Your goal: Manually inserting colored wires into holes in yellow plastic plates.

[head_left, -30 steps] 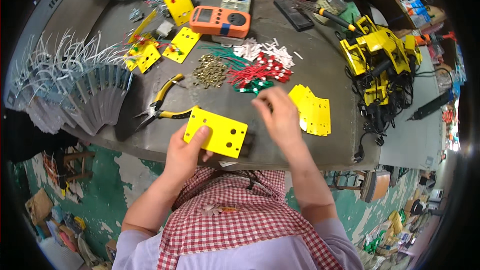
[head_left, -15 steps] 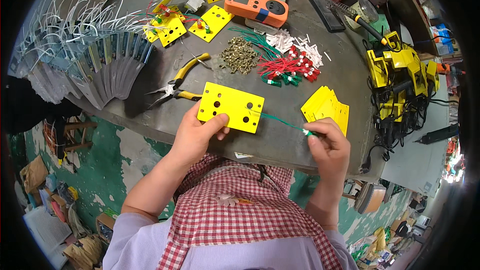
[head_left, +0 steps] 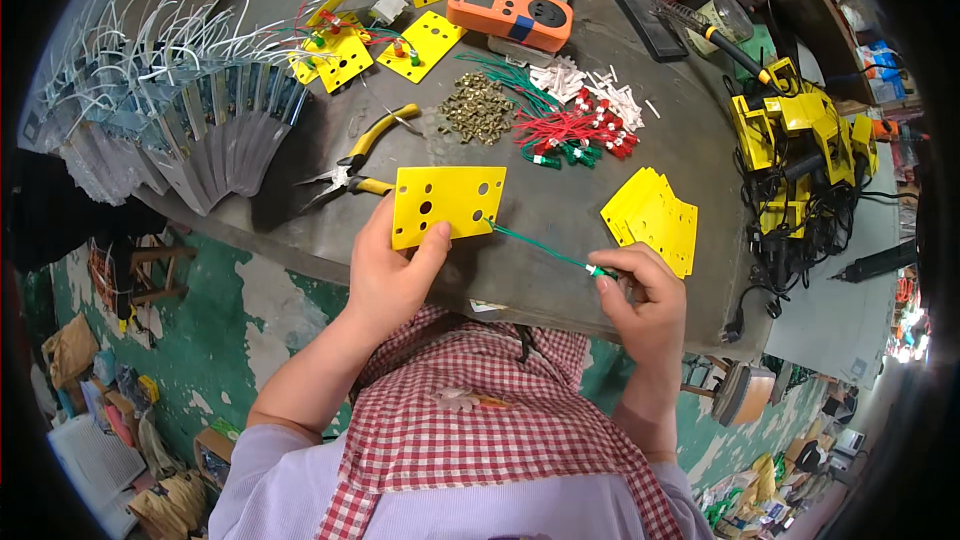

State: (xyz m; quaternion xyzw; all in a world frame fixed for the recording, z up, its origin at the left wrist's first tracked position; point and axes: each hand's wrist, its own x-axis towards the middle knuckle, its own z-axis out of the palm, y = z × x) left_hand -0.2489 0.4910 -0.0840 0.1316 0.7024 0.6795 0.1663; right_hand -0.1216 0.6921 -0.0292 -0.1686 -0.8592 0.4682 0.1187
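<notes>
We look down at a grey workbench (head_left: 545,208), and we count the clock from the yellow plate (head_left: 450,202), which stands tilted up near the front edge. Our left hand (head_left: 393,275), at 7 o'clock, clasps the plate's lower left corner, thumb flat on the front face and fingers behind. Our right hand (head_left: 645,302), at 4 o'clock, pinches a green lamp (head_left: 598,271) between thumb and fingers. The lamp's green wire (head_left: 540,245) runs taut toward 10 o'clock and meets the plate at its lower right hole; we cannot tell how far it passes through.

At 3 o'clock lies a stack of yellow plates (head_left: 652,222), and well beyond it a heap of yellow brackets (head_left: 800,115) with black cables. Toward 2 o'clock we see a bunch of red and green lamps (head_left: 575,140); just past 12, a pile of brass fittings (head_left: 476,108), with an orange meter (head_left: 510,12) farther out. Between 9 and 10 rest yellow-handled pliers (head_left: 372,140), and metal strips (head_left: 215,125) with white wires fan out beyond them.
</notes>
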